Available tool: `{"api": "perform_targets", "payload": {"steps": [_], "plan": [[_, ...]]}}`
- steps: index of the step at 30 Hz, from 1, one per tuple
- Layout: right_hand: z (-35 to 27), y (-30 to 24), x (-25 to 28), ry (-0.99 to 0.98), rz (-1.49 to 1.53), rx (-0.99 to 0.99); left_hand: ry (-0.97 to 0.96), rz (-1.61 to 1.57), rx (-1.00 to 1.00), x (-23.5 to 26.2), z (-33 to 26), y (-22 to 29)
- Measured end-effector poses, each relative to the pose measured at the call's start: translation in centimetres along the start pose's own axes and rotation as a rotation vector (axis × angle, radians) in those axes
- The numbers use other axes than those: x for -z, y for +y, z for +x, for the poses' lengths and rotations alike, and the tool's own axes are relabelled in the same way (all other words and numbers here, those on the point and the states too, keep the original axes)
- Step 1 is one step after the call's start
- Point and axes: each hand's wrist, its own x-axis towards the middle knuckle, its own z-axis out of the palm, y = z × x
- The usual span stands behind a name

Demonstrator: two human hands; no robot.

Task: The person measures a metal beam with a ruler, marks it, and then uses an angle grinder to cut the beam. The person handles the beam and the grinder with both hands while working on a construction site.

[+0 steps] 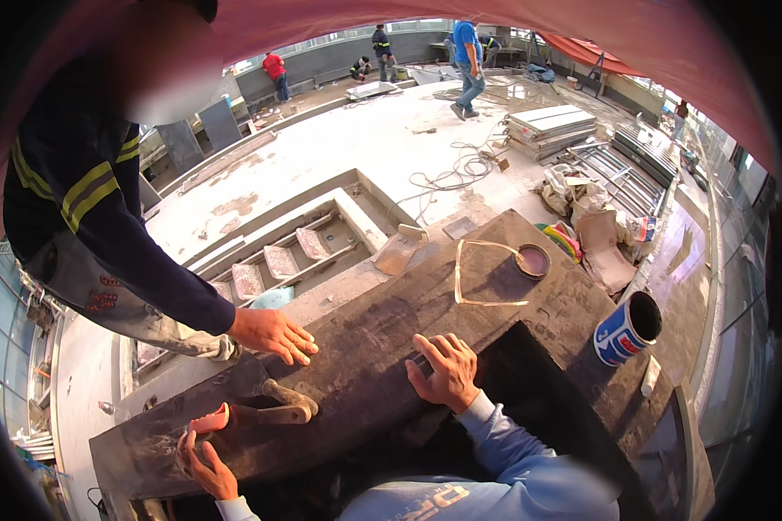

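Observation:
My left hand (207, 469) is at the near left edge of a long dark slab (365, 365), its fingers curved and apart. Just beyond its fingertips lies a curved orange-red piece (208, 419); whether they touch I cannot tell. Beside that piece are a wooden-handled scraper (284, 415) and another wooden handle (288, 395). My right hand (447, 373) rests with fingers spread on the slab's near edge. Across the slab, a co-worker's hand (278, 334) lies palm down on the surface, its arm in a dark sleeve with yellow bands.
To the right stand an open blue-and-white can (627, 328) and a small pale tube (651, 377). A round lid (532, 261) and a bent pale strip (457, 271) lie farther back. Beyond are a recessed frame (352, 213), cables (460, 169), stacked panels (551, 126) and several people.

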Motion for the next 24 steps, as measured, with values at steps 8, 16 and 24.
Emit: {"api": "perform_targets", "payload": {"steps": [8, 16, 24], "plan": [[0.1, -1.6, -0.1, -0.127, -0.035, -0.012, -0.062, 0.083, -0.114, -0.8, 3.9, -21.3], [1.8, -0.3, 1.9, -0.491, -0.087, -0.008, -0.174, 0.347, 0.302, 1.2, 5.2, -15.6], [2.7, -0.7, -0.6, -0.421, -0.074, 0.001, -0.164, 0.345, 0.338, 1.1, 5.0, -16.0]]}}
